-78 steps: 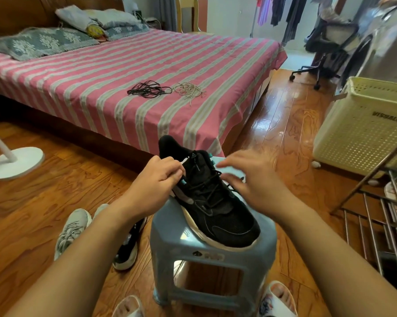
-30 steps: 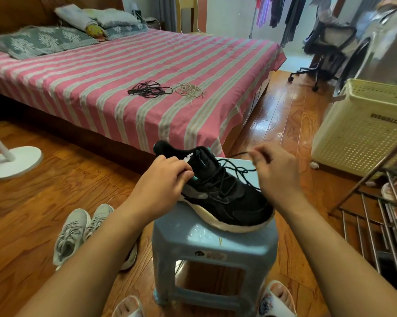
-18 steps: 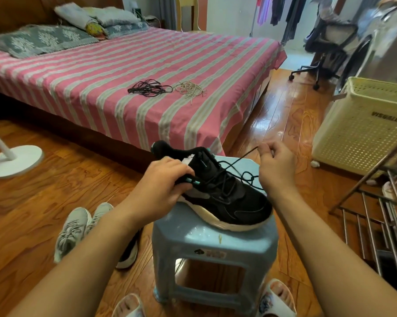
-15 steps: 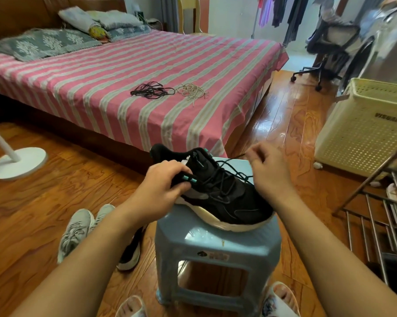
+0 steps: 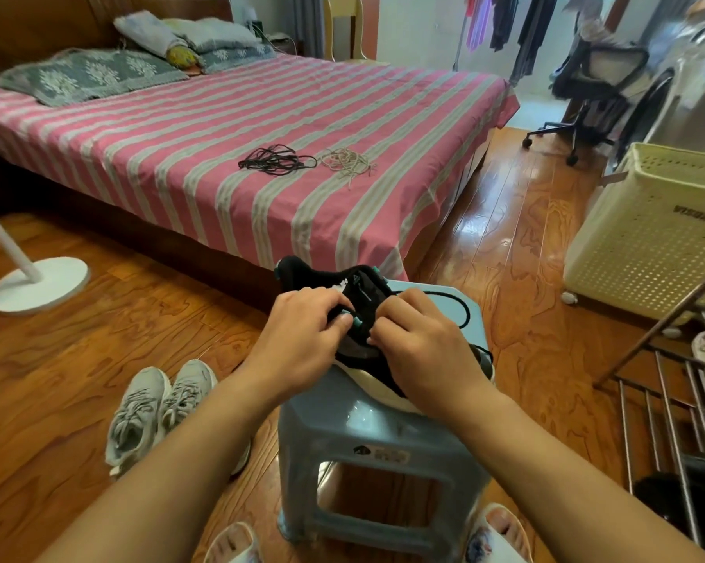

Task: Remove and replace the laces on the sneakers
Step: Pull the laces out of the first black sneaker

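A black sneaker [image 5: 357,284] with a white sole and teal eyelets lies on a blue plastic stool [image 5: 367,436]. My left hand [image 5: 302,331] grips the sneaker's near side by the teal eyelets, fingers curled. My right hand [image 5: 420,347] lies over the shoe's middle and pinches at the lacing close to the left fingertips. A loop of black lace [image 5: 462,308] trails out to the right over the stool top. Much of the shoe is hidden under my hands. On the bed lie a loose black lace bundle [image 5: 275,160] and a beige lace bundle [image 5: 349,162].
A pair of grey sneakers [image 5: 160,404] stands on the wooden floor left of the stool. The pink striped bed [image 5: 221,128] is ahead, a white fan base [image 5: 38,284] at left, a cream laundry basket [image 5: 655,233] and a metal rack [image 5: 675,400] at right.
My right hand, which was pulling the black lace up and out to the right, has come back down onto the shoe beside my left hand. The lace now hangs slack.
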